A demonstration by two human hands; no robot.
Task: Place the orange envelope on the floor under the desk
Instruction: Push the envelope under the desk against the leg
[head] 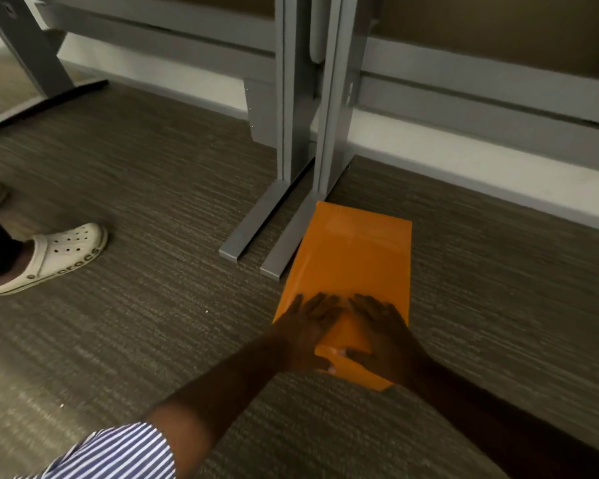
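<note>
The orange envelope point(353, 257) lies lengthwise on the grey carpet, its far left corner resting over the foot of a grey desk leg point(331, 108). My left hand point(306, 328) and my right hand point(382, 335) grip its near end side by side, fingers spread on top and thumbs curled at the near edge. The near edge looks slightly lifted off the carpet. The desk top itself is out of view above.
Two grey desk legs stand together, their flat feet point(253, 229) pointing toward me. A white baseboard point(464, 160) runs along the wall behind. At the left, a person's foot in a white clog point(56, 257) stands on the carpet, and another desk leg point(32, 53) rises at the far left.
</note>
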